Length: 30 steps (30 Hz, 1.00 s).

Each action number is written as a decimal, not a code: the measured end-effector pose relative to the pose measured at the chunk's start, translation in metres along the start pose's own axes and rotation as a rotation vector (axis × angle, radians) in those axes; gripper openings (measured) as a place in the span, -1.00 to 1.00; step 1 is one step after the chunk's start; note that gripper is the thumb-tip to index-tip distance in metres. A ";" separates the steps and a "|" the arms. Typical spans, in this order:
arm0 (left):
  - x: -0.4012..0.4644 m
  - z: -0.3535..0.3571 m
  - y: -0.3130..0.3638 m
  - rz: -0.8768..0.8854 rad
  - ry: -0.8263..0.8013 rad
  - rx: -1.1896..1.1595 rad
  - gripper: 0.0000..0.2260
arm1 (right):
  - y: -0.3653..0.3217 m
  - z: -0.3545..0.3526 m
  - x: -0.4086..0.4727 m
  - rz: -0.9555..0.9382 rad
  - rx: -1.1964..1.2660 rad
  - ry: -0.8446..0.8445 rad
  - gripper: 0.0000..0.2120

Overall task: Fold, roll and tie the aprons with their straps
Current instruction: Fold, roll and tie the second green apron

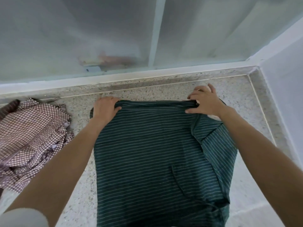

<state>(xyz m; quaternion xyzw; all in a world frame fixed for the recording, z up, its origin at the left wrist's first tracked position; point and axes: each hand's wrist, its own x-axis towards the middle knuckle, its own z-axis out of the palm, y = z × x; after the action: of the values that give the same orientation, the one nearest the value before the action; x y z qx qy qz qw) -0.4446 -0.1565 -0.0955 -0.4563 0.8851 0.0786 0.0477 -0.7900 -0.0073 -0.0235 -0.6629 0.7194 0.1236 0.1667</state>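
While the dark green striped apron [157, 153] lies spread on the speckled stone counter [85, 161], running from the middle of my view down past six o'clock, I have both hands at its far edge, up toward twelve o'clock. My left hand [105, 107] sits at the apron's eleven o'clock corner: the fingers are curled over the top hem and the thumb presses in from the near side, so the cloth is pinched into a small raised fold there. My right hand [205, 102] is at the one o'clock corner, thumb laid flat on the fabric and pointing toward my left hand. Its fingers are bent and spread above the hem, but I cannot tell whether they truly grip the dark band at the edge or only rest on it. Between my hands the hem is bunched into a narrow ridge. On the apron's right side, around three o'clock, a flap is turned over so its stripes run at a slant across the rest. A thin dark strap [177, 181] lies on the cloth at about five o'clock.

Off at nine o'clock, well apart from the green one, a heap of brown-and-white checked fabric [32, 136] is crumpled on the counter. Beyond the counter, at twelve o'clock, stands a frosted glass window [82, 38] with a pale frame.
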 end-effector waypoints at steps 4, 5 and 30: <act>0.002 0.003 0.000 -0.019 -0.014 -0.043 -0.69 | 0.013 -0.005 -0.007 0.162 0.628 -0.096 -0.70; 0.001 0.002 0.002 -0.024 -0.019 -0.056 -0.70 | 0.017 -0.004 -0.006 0.149 0.520 -0.096 -0.79; -0.084 0.052 0.068 -0.249 -0.302 -0.132 -0.11 | -0.073 0.111 -0.011 0.173 0.135 0.015 -0.25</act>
<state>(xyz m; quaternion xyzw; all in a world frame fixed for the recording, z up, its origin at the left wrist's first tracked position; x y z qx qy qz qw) -0.4503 -0.0410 -0.1268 -0.5471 0.7977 0.1974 0.1592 -0.7084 0.0410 -0.1175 -0.5863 0.7819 0.0840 0.1943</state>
